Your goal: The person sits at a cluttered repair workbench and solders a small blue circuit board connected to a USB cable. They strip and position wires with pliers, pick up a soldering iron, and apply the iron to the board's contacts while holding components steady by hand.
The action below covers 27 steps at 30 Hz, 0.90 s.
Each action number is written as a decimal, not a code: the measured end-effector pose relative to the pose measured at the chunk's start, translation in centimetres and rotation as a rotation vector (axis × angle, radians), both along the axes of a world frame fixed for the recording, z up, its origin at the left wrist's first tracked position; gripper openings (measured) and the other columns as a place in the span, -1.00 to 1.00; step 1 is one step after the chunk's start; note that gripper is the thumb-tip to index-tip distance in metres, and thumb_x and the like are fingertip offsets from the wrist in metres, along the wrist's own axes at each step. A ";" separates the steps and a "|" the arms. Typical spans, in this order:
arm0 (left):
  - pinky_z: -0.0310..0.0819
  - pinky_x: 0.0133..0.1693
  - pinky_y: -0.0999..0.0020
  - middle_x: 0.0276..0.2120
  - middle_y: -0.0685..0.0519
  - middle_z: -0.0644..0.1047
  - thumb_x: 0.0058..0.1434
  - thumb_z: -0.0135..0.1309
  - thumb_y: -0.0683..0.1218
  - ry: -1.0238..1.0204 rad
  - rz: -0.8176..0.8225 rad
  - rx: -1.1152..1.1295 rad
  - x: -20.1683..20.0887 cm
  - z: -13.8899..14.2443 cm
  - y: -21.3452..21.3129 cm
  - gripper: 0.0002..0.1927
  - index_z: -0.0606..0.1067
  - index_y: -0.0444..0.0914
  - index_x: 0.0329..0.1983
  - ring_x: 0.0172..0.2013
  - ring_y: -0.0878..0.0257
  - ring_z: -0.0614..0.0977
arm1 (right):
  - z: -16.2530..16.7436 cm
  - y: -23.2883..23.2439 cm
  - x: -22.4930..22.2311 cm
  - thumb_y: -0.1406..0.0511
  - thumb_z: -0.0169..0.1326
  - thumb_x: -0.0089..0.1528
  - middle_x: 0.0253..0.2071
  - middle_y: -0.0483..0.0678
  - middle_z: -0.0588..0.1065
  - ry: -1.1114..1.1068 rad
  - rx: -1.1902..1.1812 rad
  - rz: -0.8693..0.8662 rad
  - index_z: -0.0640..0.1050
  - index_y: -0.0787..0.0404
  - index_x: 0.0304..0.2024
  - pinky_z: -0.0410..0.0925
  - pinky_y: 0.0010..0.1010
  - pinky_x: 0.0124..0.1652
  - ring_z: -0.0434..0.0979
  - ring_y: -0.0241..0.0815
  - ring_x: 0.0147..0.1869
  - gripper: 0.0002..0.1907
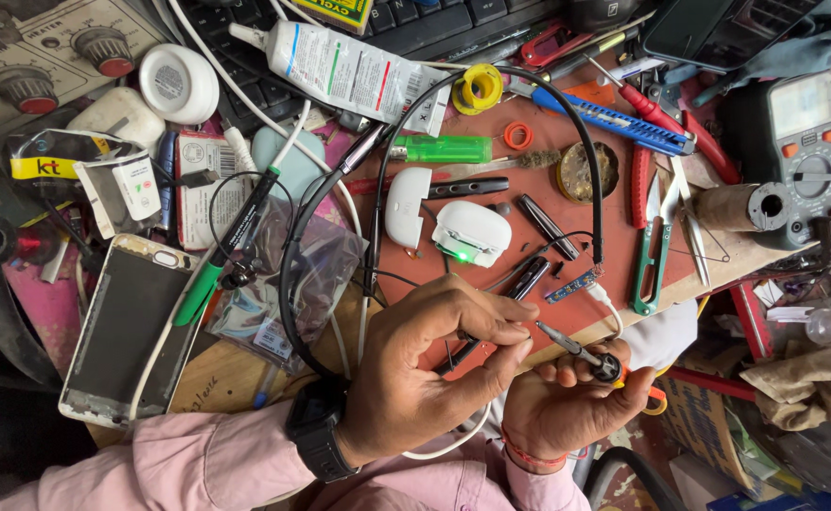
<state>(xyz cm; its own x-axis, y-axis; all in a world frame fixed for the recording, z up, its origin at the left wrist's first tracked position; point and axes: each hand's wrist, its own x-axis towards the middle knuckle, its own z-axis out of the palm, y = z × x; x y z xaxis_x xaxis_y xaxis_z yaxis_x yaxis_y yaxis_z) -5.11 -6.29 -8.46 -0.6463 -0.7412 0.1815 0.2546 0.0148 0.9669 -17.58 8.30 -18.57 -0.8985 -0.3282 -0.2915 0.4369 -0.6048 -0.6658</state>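
Note:
My left hand [434,364], with a black watch on the wrist, pinches a slim black neckband earphone end [527,280] that lies across the red mat [529,203]. Just below it, my right hand [567,402] grips a small pointed metal tool [571,347] with a black knob, its tip aimed up-left at my left fingertips. A thin black cable [593,180] loops from the piece up over the mat. A tiny blue circuit board [569,286] lies beside the earphone end. A white earbud case [472,232] with a green light sits just above.
A cracked smartphone [127,326] lies at the left. A multimeter [798,142] stands at the right, with green snips [652,246], a blue utility knife [614,118], a green lighter [444,149] and a white tube [354,71] scattered about. The bench edge runs under my hands.

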 end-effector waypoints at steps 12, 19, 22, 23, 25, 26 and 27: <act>0.66 0.10 0.38 -0.12 -0.01 0.60 0.34 0.22 -0.30 0.024 0.018 -0.013 0.1 -0.5 0.4 -0.88 0.50 -0.31 -0.16 0.00 0.21 0.73 | 0.0 0.1 -0.1 -0.04 0.08 0.44 -0.58 -0.29 0.39 0.064 -0.046 0.021 0.43 0.09 -0.33 0.21 -0.69 -0.49 0.32 -0.48 -0.52 -0.58; 0.66 0.09 0.37 -0.13 -0.01 0.61 0.34 0.23 -0.29 0.016 0.015 -0.029 0.2 -0.5 0.3 -0.88 0.50 -0.31 -0.16 0.01 0.21 0.73 | 0.2 0.0 -0.1 -0.03 0.07 0.44 -0.57 -0.27 0.40 0.085 -0.039 0.027 0.42 0.09 -0.35 0.21 -0.68 -0.48 0.34 -0.48 -0.56 -0.57; 0.66 0.10 0.36 -0.11 -0.02 0.62 0.34 0.23 -0.28 0.016 0.028 -0.042 0.2 -0.3 0.2 -0.88 0.50 -0.31 -0.16 0.01 0.20 0.73 | 0.1 0.1 -0.1 -0.04 0.07 0.45 -0.56 -0.27 0.42 0.078 -0.047 0.025 0.42 0.09 -0.38 0.19 -0.70 -0.49 0.33 -0.48 -0.54 -0.55; 0.66 0.10 0.36 -0.13 -0.02 0.62 0.35 0.23 -0.29 0.015 0.027 -0.041 0.2 -0.2 0.2 -0.88 0.50 -0.31 -0.16 0.00 0.20 0.73 | 0.0 0.1 -0.1 -0.04 0.06 0.46 -0.55 -0.27 0.42 0.063 -0.059 0.029 0.41 0.10 -0.39 0.19 -0.71 -0.50 0.33 -0.49 -0.55 -0.53; 0.66 0.10 0.36 -0.16 -0.02 0.62 0.35 0.23 -0.29 0.012 0.021 -0.035 0.2 -0.1 0.2 -0.88 0.50 -0.31 -0.16 0.00 0.20 0.73 | -0.1 0.3 -0.1 -0.04 0.05 0.46 -0.53 -0.27 0.44 0.012 -0.079 0.022 0.42 0.11 -0.40 0.20 -0.71 -0.49 0.33 -0.50 -0.56 -0.53; 0.66 0.10 0.36 -0.15 -0.02 0.62 0.34 0.24 -0.29 0.005 0.021 -0.043 0.2 0.0 0.2 -0.87 0.50 -0.30 -0.16 0.00 0.20 0.73 | -0.1 0.4 -0.1 -0.04 0.03 0.45 -0.53 -0.27 0.45 -0.020 -0.088 0.013 0.43 0.11 -0.38 0.20 -0.70 -0.48 0.32 -0.50 -0.57 -0.54; 0.66 0.09 0.37 -0.13 -0.02 0.62 0.34 0.24 -0.29 0.002 0.020 -0.046 0.2 0.0 0.2 -0.87 0.50 -0.30 -0.16 0.00 0.20 0.73 | -0.1 0.5 -0.1 -0.04 0.02 0.45 -0.52 -0.27 0.46 -0.050 -0.093 0.003 0.43 0.11 -0.37 0.20 -0.68 -0.46 0.32 -0.49 -0.57 -0.55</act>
<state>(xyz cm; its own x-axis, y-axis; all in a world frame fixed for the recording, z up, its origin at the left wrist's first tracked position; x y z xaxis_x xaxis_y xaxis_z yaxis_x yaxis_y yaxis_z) -4.88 -6.10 -8.45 -0.6310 -0.7449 0.2165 0.2553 0.0641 0.9647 -17.70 8.81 -18.70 -0.8826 -0.3587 -0.3038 0.4700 -0.6616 -0.5843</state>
